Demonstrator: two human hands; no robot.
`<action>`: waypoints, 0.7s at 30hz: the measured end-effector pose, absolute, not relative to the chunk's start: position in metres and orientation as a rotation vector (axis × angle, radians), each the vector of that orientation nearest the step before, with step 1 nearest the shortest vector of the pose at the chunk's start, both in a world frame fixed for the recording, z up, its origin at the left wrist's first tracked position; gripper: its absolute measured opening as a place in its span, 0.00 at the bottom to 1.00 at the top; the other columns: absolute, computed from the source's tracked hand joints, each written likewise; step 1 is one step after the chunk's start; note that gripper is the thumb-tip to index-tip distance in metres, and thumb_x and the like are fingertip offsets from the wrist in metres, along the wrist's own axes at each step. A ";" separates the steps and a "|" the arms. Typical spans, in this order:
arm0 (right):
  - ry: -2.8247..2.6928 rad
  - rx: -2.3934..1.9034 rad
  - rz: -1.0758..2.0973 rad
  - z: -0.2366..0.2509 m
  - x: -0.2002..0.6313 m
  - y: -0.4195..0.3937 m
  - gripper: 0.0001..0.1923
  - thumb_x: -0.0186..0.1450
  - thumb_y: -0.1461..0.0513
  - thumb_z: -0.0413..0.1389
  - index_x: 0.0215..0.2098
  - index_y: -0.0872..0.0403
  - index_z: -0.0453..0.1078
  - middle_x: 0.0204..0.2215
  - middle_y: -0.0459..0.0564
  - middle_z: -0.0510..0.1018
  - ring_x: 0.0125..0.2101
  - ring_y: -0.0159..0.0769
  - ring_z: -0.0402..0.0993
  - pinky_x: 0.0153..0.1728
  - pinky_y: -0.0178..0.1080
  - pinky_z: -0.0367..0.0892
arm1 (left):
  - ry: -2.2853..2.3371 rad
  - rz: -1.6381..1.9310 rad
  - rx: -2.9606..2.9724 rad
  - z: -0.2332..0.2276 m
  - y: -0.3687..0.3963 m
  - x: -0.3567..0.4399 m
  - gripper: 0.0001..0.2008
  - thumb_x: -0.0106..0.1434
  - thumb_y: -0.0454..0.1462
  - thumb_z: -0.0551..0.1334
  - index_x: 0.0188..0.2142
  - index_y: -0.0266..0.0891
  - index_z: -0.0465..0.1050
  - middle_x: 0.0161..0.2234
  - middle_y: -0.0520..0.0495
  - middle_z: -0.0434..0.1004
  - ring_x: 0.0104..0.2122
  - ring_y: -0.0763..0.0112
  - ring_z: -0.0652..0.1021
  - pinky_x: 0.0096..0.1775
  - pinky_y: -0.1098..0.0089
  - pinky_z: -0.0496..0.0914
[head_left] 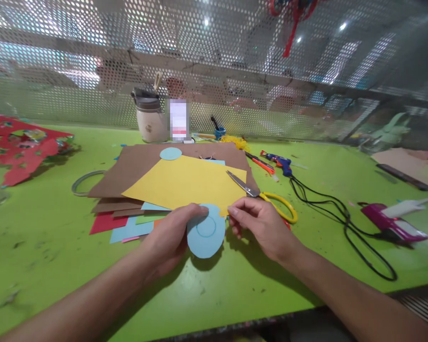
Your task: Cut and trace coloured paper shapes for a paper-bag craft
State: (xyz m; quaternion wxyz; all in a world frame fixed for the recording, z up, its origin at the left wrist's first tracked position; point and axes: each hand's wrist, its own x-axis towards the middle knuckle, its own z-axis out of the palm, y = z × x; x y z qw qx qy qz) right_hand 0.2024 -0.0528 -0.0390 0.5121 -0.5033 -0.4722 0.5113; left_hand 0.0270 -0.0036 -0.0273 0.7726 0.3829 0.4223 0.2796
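Note:
My left hand (171, 235) pinches a light blue paper cut-out (206, 232) with a circle drawn on it, just above the green table (39, 223). My right hand (258, 225) hovers beside the cut-out's right edge, fingers curled, and I cannot tell whether it touches the paper. Directly behind my right hand lie yellow-handled scissors (271, 199), blades resting on a yellow sheet (185, 183). That sheet tops a stack of brown and coloured papers (128, 166). A small blue paper disc (170, 153) lies on the brown sheet.
A blue glue gun (280, 162) with a black cord (345, 223) and an orange cutter (262, 164) lie at right. A purple tool (392, 223) sits far right. A tape ring (83, 183) and red paper (17, 147) lie left. A cup (150, 118) stands by the mesh screen.

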 end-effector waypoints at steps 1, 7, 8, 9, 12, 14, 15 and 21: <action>-1.124 -1.207 1.242 -0.039 0.202 -0.053 0.10 0.62 0.57 0.58 0.27 0.56 0.70 0.20 0.43 0.72 0.20 0.26 0.67 0.22 0.31 0.64 | 0.916 0.617 0.799 -0.027 -0.004 0.028 0.10 0.58 0.40 0.61 0.27 0.35 0.71 0.25 0.49 0.73 0.24 0.71 0.72 0.29 0.71 0.66; -1.058 -1.170 1.310 -0.037 0.202 -0.055 0.09 0.62 0.58 0.59 0.28 0.56 0.70 0.22 0.44 0.74 0.20 0.26 0.68 0.22 0.31 0.66 | 0.826 0.610 0.734 -0.026 -0.002 0.030 0.18 0.60 0.49 0.59 0.30 0.34 0.71 0.27 0.46 0.74 0.26 0.68 0.73 0.31 0.68 0.68; -1.058 -1.165 1.312 -0.037 0.202 -0.055 0.09 0.62 0.58 0.60 0.28 0.56 0.70 0.22 0.44 0.74 0.20 0.26 0.68 0.22 0.31 0.66 | 0.822 0.606 0.731 -0.026 -0.002 0.030 0.19 0.60 0.50 0.59 0.30 0.34 0.71 0.27 0.45 0.75 0.26 0.68 0.74 0.31 0.68 0.68; -1.060 -1.162 1.312 -0.037 0.202 -0.055 0.09 0.62 0.58 0.59 0.28 0.56 0.71 0.22 0.44 0.74 0.20 0.26 0.68 0.22 0.31 0.65 | 0.816 0.604 0.731 -0.026 -0.002 0.030 0.19 0.60 0.50 0.59 0.30 0.34 0.71 0.27 0.45 0.75 0.26 0.68 0.74 0.31 0.68 0.68; -1.069 -1.156 1.303 -0.038 0.202 -0.055 0.09 0.62 0.59 0.59 0.28 0.56 0.71 0.21 0.44 0.74 0.20 0.26 0.68 0.22 0.31 0.65 | 0.792 0.589 0.784 -0.027 -0.002 0.029 0.16 0.60 0.47 0.61 0.30 0.33 0.72 0.28 0.44 0.76 0.26 0.68 0.75 0.30 0.70 0.68; -1.070 -1.149 1.297 -0.038 0.202 -0.055 0.08 0.62 0.59 0.59 0.28 0.56 0.71 0.21 0.43 0.74 0.21 0.26 0.68 0.23 0.31 0.66 | 0.800 0.573 0.841 -0.027 0.000 0.027 0.12 0.58 0.42 0.64 0.30 0.33 0.72 0.27 0.44 0.76 0.25 0.71 0.74 0.28 0.73 0.67; -1.067 -1.144 1.294 -0.038 0.202 -0.055 0.08 0.62 0.59 0.59 0.28 0.56 0.71 0.22 0.43 0.74 0.21 0.26 0.68 0.23 0.31 0.66 | 0.816 0.577 0.862 -0.026 0.002 0.025 0.10 0.58 0.40 0.64 0.29 0.32 0.73 0.27 0.45 0.76 0.24 0.72 0.74 0.26 0.74 0.67; -1.089 -1.175 1.286 -0.038 0.204 -0.054 0.09 0.61 0.59 0.60 0.27 0.56 0.70 0.21 0.43 0.73 0.20 0.26 0.67 0.22 0.32 0.64 | 0.884 0.868 0.730 -0.006 0.024 0.013 0.04 0.58 0.29 0.60 0.33 0.32 0.73 0.30 0.42 0.79 0.27 0.66 0.77 0.32 0.67 0.74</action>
